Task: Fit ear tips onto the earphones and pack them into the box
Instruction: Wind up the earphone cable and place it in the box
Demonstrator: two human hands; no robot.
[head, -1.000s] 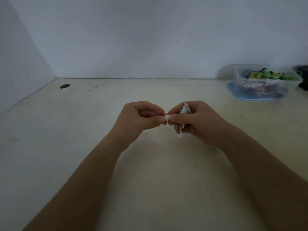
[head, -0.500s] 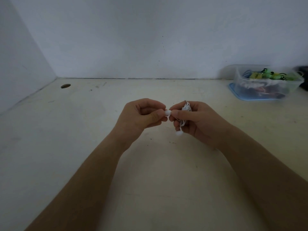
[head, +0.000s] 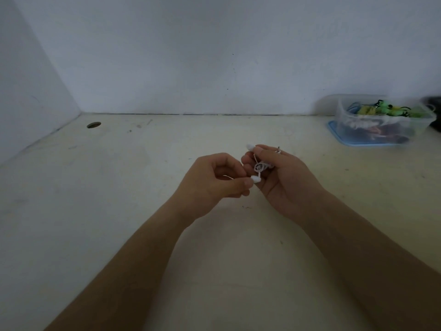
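Note:
White wired earphones [head: 260, 167] are bundled in my right hand [head: 279, 177], which holds the coiled cable above the table. One white earbud [head: 250, 146] sticks out past my right fingertips. My left hand [head: 214, 185] pinches the other white earbud [head: 256, 179] between thumb and finger, right beside my right palm. A clear plastic box [head: 381, 120] stands at the back right and holds colourful earphones.
The box sits on a blue lid [head: 338, 136]. A dark object [head: 433, 108] lies at the far right edge. A round hole [head: 93, 125] is in the cream table [head: 119, 211] near the back left corner. White walls close the back and left.
My right hand has turned and lifted, so one earbud now points up past its fingertips. My left hand moved down from that earbud and now pinches the lower one.

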